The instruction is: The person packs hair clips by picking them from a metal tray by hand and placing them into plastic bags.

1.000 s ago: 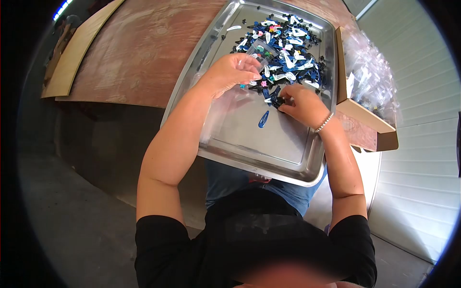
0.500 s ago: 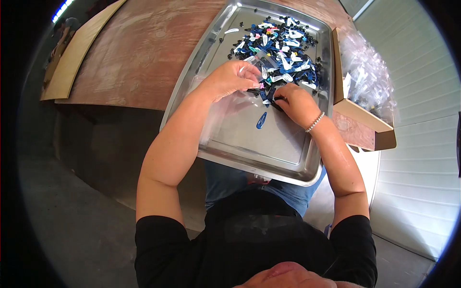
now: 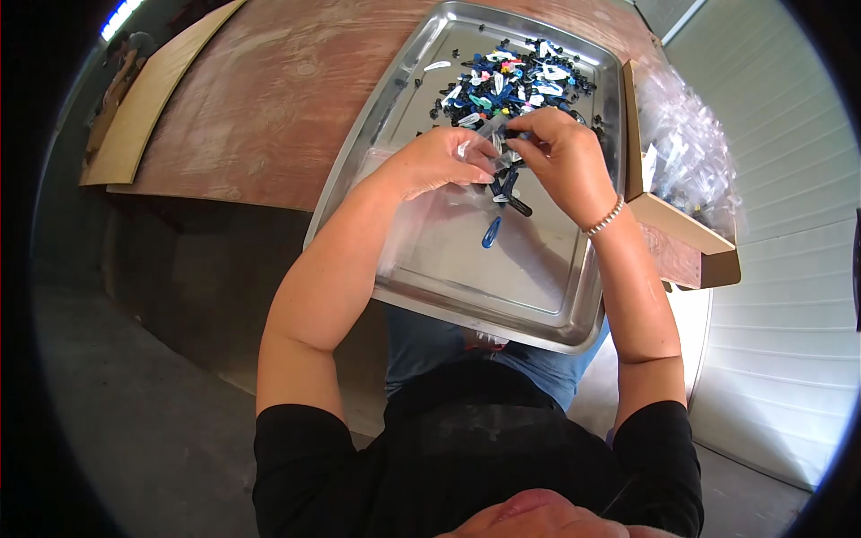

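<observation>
My left hand (image 3: 439, 163) is closed on a small clear plastic bag (image 3: 491, 134) above the metal tray (image 3: 354, 166). Beside the bag's upper end, my right hand (image 3: 567, 166) pinches a small dark piece, probably a hair clip, mostly hidden by the fingers. Just beyond both hands spreads a pile of snap hair clips (image 3: 549, 88) in white, blue and black, mixed with small black pieces. Nearer to me on the tray lie a blue hair clip (image 3: 491, 232) and a black hair clip (image 3: 518, 207). Flat clear plastic (image 3: 399, 238) lies under my left wrist.
On the right, a cardboard box (image 3: 682, 222) full of filled clear bags (image 3: 686, 143) stands against the tray. The tray's near edge overhangs my lap. The wooden table (image 3: 287, 81) extends left, with a plywood board (image 3: 148, 117) and another person (image 3: 126, 67) at far left.
My right hand has risen from the clips on the tray to the bag, carrying a small dark piece. A black clip now shows where it was. My left hand has shifted slightly right.
</observation>
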Demonstrator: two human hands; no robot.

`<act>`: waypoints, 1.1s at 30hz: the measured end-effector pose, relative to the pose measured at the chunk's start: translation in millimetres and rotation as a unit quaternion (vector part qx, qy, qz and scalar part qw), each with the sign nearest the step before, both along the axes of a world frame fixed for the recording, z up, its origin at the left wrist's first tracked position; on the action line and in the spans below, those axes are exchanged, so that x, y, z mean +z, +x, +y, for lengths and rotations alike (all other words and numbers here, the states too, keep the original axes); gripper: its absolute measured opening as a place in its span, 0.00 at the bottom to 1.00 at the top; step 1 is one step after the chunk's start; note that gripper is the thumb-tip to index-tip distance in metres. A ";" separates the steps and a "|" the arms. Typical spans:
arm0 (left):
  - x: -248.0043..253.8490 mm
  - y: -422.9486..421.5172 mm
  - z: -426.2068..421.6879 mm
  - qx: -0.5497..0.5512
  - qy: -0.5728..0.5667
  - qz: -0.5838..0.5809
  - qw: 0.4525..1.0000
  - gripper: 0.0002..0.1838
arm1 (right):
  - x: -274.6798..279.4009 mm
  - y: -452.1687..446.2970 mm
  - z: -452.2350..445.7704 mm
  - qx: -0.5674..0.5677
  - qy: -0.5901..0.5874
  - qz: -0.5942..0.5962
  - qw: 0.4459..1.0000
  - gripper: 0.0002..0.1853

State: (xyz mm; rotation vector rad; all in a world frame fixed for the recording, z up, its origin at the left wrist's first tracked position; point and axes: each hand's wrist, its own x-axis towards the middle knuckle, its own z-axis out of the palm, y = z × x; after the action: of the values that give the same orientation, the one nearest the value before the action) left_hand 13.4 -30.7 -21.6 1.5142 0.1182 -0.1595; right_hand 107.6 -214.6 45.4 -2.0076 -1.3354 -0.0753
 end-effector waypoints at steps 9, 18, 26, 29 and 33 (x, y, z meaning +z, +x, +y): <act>12.9 -2.9 7.4 0.070 -0.086 0.000 0.994 0.20 | -15.2 2.6 13.8 -0.056 0.066 0.094 0.992 0.07; 18.3 -6.3 17.8 0.168 -0.142 -0.009 0.975 0.17 | -55.2 -17.1 22.9 0.067 -0.247 -0.130 0.958 0.09; 14.7 -5.6 15.6 0.156 -0.131 0.009 0.979 0.16 | -39.1 -8.5 15.0 0.040 -0.039 0.024 0.998 0.05; 13.9 -4.9 14.3 0.147 -0.119 0.016 0.982 0.16 | -41.5 -6.6 12.4 0.029 -0.048 0.049 0.997 0.06; 10.9 -3.4 16.9 0.136 -0.105 0.026 0.985 0.18 | -57.6 -15.1 11.2 0.090 -0.193 -0.090 0.973 0.08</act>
State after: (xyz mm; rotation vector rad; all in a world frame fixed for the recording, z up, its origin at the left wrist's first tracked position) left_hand 10.0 -13.7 -10.7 1.2690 0.3386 0.0079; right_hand 92.5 -203.4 -12.1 -2.2270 -1.7516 0.0967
